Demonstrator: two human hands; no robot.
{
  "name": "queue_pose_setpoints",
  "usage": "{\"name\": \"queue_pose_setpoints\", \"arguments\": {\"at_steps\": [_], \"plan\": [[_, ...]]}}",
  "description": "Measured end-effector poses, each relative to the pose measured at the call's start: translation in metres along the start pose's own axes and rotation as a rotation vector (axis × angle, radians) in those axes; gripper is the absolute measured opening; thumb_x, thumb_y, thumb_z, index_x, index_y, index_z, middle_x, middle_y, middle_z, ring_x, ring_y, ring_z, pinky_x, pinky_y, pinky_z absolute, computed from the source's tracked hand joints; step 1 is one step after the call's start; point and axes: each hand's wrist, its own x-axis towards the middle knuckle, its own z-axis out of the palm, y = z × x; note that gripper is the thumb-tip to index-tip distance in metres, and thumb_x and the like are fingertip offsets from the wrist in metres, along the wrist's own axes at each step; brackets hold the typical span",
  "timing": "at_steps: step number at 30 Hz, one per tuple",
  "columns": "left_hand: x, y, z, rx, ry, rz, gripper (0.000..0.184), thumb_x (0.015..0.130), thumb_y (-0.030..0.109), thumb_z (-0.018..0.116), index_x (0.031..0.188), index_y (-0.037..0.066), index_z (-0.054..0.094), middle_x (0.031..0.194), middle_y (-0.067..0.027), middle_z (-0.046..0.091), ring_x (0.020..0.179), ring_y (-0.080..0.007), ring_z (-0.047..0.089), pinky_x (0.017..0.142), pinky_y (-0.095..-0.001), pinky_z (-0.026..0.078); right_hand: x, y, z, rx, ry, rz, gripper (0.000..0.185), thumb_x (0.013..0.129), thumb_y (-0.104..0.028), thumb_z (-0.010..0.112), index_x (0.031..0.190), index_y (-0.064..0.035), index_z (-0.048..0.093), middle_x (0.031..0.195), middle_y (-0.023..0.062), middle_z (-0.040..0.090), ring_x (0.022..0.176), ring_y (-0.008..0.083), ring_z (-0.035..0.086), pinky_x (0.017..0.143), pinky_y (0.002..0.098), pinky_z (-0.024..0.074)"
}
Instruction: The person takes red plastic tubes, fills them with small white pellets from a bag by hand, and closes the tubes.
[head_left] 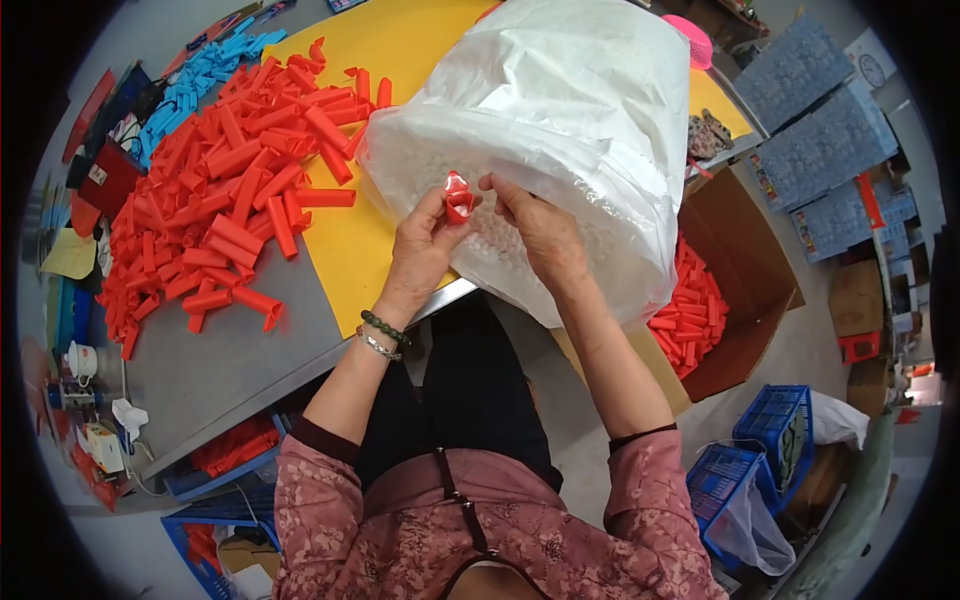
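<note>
My left hand [421, 256] is closed around a small red plastic tube [459, 208], its open end facing up. Something whitish shows inside that opening. Just to the right, my right hand [548, 238] has its thumb and fingers drawn together in a pinch; what it holds, if anything, is too small to make out. Both hands are in front of the mouth of a big white plastic bag [570, 75], which lies on its side. Small white pieces [495, 235] fill the bag's mouth, behind and below the hands.
A heap of red plastic tubes [235, 160] covers the table's left part, with blue tubes [200, 75] beyond. Yellow sheeting [345, 260] lies on the grey tabletop [240, 370]. At right, a cardboard box [745, 270] contains more red tubes. Blue crates [725, 485] stand on the floor.
</note>
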Motion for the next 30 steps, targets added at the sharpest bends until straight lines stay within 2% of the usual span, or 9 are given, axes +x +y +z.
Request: {"name": "queue_pose_setpoints", "arguments": {"at_steps": [3,6,9,12,15,18,21,24,30], "plan": [[-0.003,0.003,-0.004,-0.051,-0.033,-0.002,0.034,0.087,-0.007,0.051,0.120,0.004,0.051,0.114,-0.0066,0.060,0.109,-0.0121,0.054,0.094,-0.0273,0.044,-0.003,-0.012,0.004,0.090,0.041,0.116,0.025,0.086,-0.025,0.065,0.098,-0.0034,0.068,0.082,-0.0001,0.060,0.073,0.0088,0.048,0.069,0.0227,0.0419],[-0.005,0.008,-0.006,-0.060,-0.037,-0.002,0.035,0.087,-0.006,0.051,0.120,0.004,0.050,0.115,-0.0067,0.060,0.111,-0.0119,0.053,0.095,-0.0265,0.042,0.000,-0.012,0.008,0.093,0.110,0.081,0.023,0.086,-0.023,0.064,0.097,-0.0029,0.067,0.081,0.0003,0.059,0.073,0.0090,0.049,0.069,0.0241,0.0423],[-0.007,0.008,-0.006,-0.068,-0.049,0.005,0.038,0.086,-0.001,0.055,0.124,0.004,0.050,0.117,-0.0090,0.059,0.110,-0.0166,0.054,0.097,-0.0291,0.041,0.009,0.008,0.003,-0.090,0.093,-0.066,0.021,0.086,-0.017,0.062,0.100,-0.0017,0.066,0.084,0.0036,0.062,0.075,0.0103,0.052,0.069,0.0251,0.0435],[-0.010,0.015,-0.007,-0.065,-0.055,0.004,0.036,0.087,0.000,0.055,0.123,0.004,0.050,0.116,-0.0084,0.059,0.108,-0.0158,0.055,0.095,-0.0286,0.041,0.009,0.012,-0.001,-0.368,0.067,-0.163,0.023,0.086,-0.014,0.060,0.105,-0.0015,0.065,0.088,0.0063,0.065,0.077,0.0135,0.056,0.072,0.0266,0.0447],[-0.019,0.020,-0.009,-0.093,-0.065,-0.012,0.034,0.087,0.001,0.055,0.121,0.004,0.051,0.112,-0.0078,0.060,0.107,-0.0149,0.055,0.095,-0.0288,0.041,0.001,0.010,0.002,-0.712,0.139,-0.388,0.025,0.087,-0.014,0.059,0.108,-0.0020,0.064,0.091,0.0085,0.066,0.082,0.0178,0.060,0.076,0.0281,0.0456],[-0.034,0.030,-0.012,0.060,-0.119,0.018,0.032,0.088,0.001,0.055,0.120,0.004,0.051,0.109,-0.0071,0.060,0.105,-0.0138,0.055,0.095,-0.0286,0.041,-0.010,-0.013,0.008,-0.600,0.066,-0.168,0.026,0.091,-0.020,0.057,0.109,-0.0021,0.063,0.097,0.0086,0.066,0.088,0.0179,0.059,0.081,0.0291,0.0449],[-0.040,0.028,-0.017,0.058,-0.095,-0.011,0.035,0.086,-0.004,0.052,0.120,0.004,0.051,0.107,-0.0051,0.061,0.103,-0.0122,0.057,0.091,-0.0260,0.044,-0.014,-0.018,0.014,-0.119,-0.100,-0.243,0.025,0.090,-0.021,0.058,0.103,-0.0002,0.065,0.095,0.0091,0.066,0.091,0.0178,0.060,0.083,0.0278,0.0446],[-0.044,0.028,-0.020,0.010,-0.094,-0.029,0.036,0.086,-0.004,0.052,0.121,0.004,0.050,0.106,-0.0048,0.060,0.104,-0.0127,0.057,0.091,-0.0258,0.044,-0.022,-0.027,0.019,0.167,-0.268,-0.059,0.026,0.092,-0.022,0.056,0.103,0.0009,0.064,0.094,0.0050,0.065,0.091,0.0124,0.057,0.084,0.0253,0.0431],[-0.053,0.032,-0.031,-0.105,-0.170,-0.099,0.036,0.088,0.001,0.054,0.124,0.004,0.049,0.104,-0.0039,0.059,0.100,-0.0125,0.057,0.091,-0.0252,0.044,-0.030,-0.028,0.023,0.285,-0.305,-0.084,0.024,0.091,-0.020,0.059,0.103,0.0005,0.063,0.094,0.0035,0.063,0.091,0.0105,0.056,0.085,0.0258,0.0433]]}}
